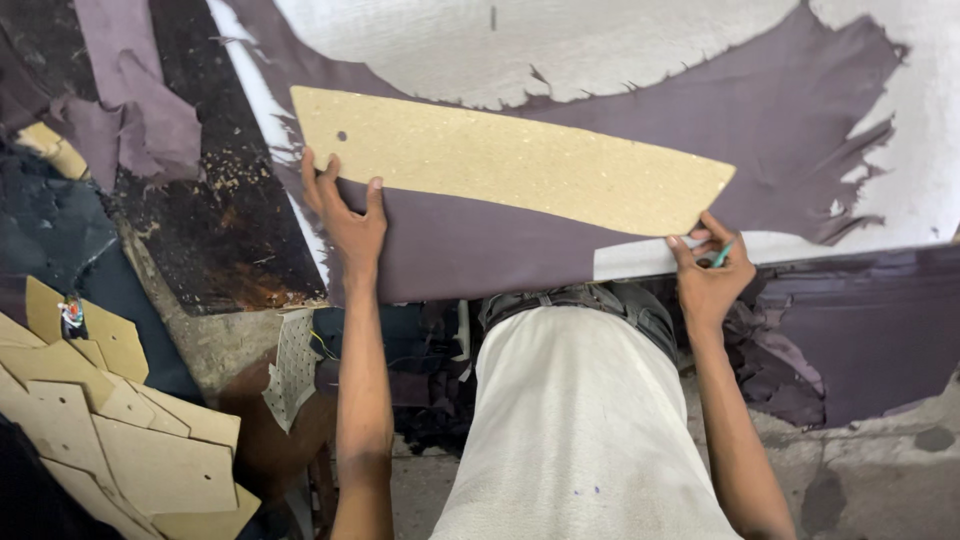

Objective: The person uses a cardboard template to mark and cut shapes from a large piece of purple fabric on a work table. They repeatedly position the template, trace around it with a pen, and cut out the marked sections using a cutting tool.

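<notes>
Left hand (345, 215) presses flat, fingers spread, on long cardboard pattern (510, 160)'s left end; right hand (710, 265) pinches green pen (722, 255) at its right tip. Pattern lies on purple leather sheet (480, 245). More cardboard templates (120, 430) stacked lower left, scraps w/ them.

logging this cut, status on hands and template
Left hand flat on cardboard template. Right hand holds green pen at template's tip. Purple leather beneath, nothing blocking.

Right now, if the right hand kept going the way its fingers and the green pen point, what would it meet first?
The right hand points its green pen up and left at the board template. It would most likely meet the template's pointed right end first, which lies on the dark purple sheet.
</notes>
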